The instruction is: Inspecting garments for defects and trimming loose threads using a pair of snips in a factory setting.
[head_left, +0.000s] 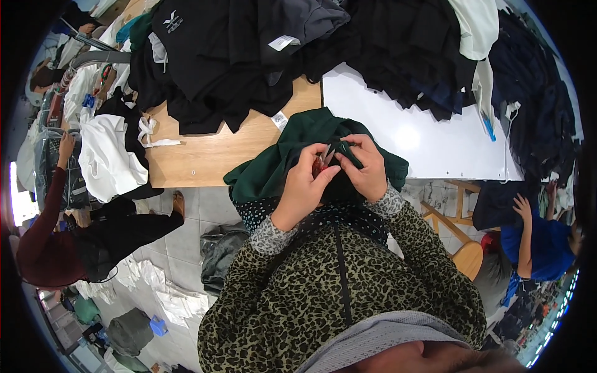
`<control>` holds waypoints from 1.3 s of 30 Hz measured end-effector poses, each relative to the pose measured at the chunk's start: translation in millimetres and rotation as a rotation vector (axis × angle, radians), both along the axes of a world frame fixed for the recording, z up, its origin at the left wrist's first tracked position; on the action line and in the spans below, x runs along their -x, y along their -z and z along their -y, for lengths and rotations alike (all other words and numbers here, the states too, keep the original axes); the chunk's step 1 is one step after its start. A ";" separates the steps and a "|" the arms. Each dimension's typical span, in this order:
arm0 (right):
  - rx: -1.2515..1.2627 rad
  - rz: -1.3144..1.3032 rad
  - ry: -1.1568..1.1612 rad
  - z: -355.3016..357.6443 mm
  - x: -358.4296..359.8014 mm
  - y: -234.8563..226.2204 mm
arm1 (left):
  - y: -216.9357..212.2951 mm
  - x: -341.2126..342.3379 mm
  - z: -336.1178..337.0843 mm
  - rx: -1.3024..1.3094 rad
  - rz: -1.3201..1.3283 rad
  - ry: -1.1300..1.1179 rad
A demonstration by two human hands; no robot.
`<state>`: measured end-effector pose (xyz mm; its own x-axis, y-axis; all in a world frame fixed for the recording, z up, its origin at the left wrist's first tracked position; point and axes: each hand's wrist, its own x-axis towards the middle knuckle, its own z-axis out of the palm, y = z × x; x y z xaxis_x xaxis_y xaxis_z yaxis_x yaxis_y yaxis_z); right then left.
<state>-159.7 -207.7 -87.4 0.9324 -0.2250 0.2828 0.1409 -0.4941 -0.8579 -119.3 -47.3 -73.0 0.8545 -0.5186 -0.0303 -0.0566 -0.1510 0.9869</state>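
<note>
Clerk: State of the hands?
Checker: The left hand (pixel 308 183) was closed round small snips (pixel 320 163), red at the handle, blades upward. The right hand (pixel 365 171) pinched a fold of the green garment (pixel 267 163).
Clerk: Garment, where kept?
Checker: At the middle of the worktop's (pixel 202 158) near edge, bunched, overhanging it.
Clerk: Work done, work left?
Checker: Judged under way: the blades stood close to the pinched fold. Whether anything had been cut could not be told. The garment was not yet laid aside.
Clerk: Surface?
Checker: One wood-toned part, left; one white part, right. Black garments (pixel 230 68) were heaped along the far edge; a white cloth (pixel 112 158) lay beside the near left corner; a slim blue object (pixel 489 128) lay towards the right edge.
Clerk: Room?
Checker: Grey tiled floor (pixel 193 208); a wooden stool (pixel 467 260) stood at right. One person in maroon (pixel 46 236) was at left, another in blue (pixel 541 248) at right.
</note>
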 end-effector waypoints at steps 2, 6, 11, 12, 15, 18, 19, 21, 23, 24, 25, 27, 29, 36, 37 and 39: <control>-0.015 0.018 -0.042 0.1 -0.9 -1.4 | 4.7 -4.3 -3.8 -0.063 0.048 -0.007; -0.097 -0.018 -0.104 5.1 -1.6 -3.6 | -1.5 -13.9 -4.5 -0.090 0.054 0.068; -0.143 -0.060 -0.150 10.0 -3.2 -4.3 | -8.8 -22.7 -4.2 -0.115 0.025 0.192; -0.144 -0.060 -0.151 9.9 -3.5 -4.8 | -9.5 -22.9 -3.7 -0.116 0.024 0.191; -0.121 -0.058 -0.142 9.2 -4.1 -4.9 | -9.4 -22.0 -1.2 -0.106 0.017 0.176; -0.076 -0.017 -0.150 9.4 -4.0 -3.6 | -7.7 -20.5 0.8 -0.110 0.017 0.164; -0.074 -0.022 -0.151 9.7 -3.8 -3.8 | -7.5 -20.4 1.2 -0.112 0.022 0.165; -0.072 -0.027 -0.152 10.1 -3.5 -3.1 | -7.0 -20.4 1.5 -0.115 0.027 0.167; -0.069 -0.024 -0.151 10.3 -3.0 -1.4 | -6.0 -20.3 1.5 -0.121 0.020 0.167; -0.069 -0.024 -0.150 10.4 -2.7 -1.6 | -6.4 -20.1 1.9 -0.121 0.020 0.169; -0.071 -0.029 -0.149 10.4 -2.4 -2.1 | -7.2 -19.8 2.6 -0.108 0.038 0.160; -0.073 -0.033 -0.149 10.6 -2.0 -2.3 | -6.5 -19.2 3.3 -0.096 0.057 0.151; -0.072 -0.021 -0.157 10.6 -1.9 -2.0 | -0.3 -18.0 3.0 -0.060 0.012 0.102; -0.156 -0.081 -0.238 19.9 -2.3 -2.0 | -1.9 -22.2 0.4 0.152 -0.110 -0.062; -0.253 -0.126 -0.260 21.2 -2.5 -3.5 | -5.8 -22.2 1.8 0.099 -0.006 -0.023; -0.349 -0.172 -0.281 22.5 -3.0 -3.1 | -9.7 -21.9 8.0 0.055 0.231 -0.009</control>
